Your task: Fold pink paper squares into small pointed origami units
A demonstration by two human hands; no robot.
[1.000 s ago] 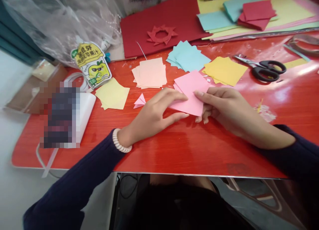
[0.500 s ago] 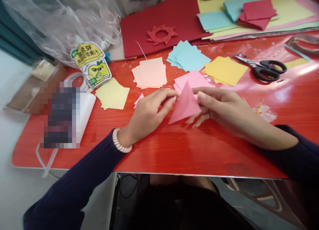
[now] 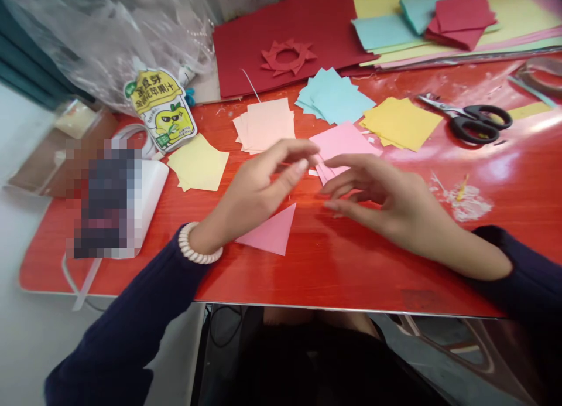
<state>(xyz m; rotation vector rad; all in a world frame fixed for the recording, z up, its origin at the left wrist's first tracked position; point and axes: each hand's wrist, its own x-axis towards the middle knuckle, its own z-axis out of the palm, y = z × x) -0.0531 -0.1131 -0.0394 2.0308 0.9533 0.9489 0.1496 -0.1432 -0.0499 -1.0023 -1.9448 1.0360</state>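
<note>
A flat pink paper triangle [image 3: 270, 233], folded with crisp edges, lies on the glossy red bench [image 3: 351, 265] just under and toward the wrist side of the left hand [image 3: 259, 189]. That hand hovers above it with fingers loosely spread, gripping nothing. The right hand [image 3: 377, 198] is likewise released, fingers extended toward the left hand, apart from the triangle.

Just beyond the fingertips of both hands sits a stack of pink paper squares [image 3: 342, 142], partly covered by them. Farther out lie matte stacks in peach [image 3: 266, 125], light blue [image 3: 336, 98] and yellow [image 3: 401, 122]; a pale yellow stack [image 3: 199, 163] lies left of the left hand. Black-handled scissors [image 3: 469, 122] rest beyond the right hand. A folded dark red paper ring [image 3: 287, 55] sits on a dark red sheet [image 3: 307, 31].

A yellow drink pouch [image 3: 163, 108] leans against crinkled clear plastic [image 3: 100, 43]. Left of the left wrist, a pixelated patch hides an object. The far sheets are cut off by the frame edge.
</note>
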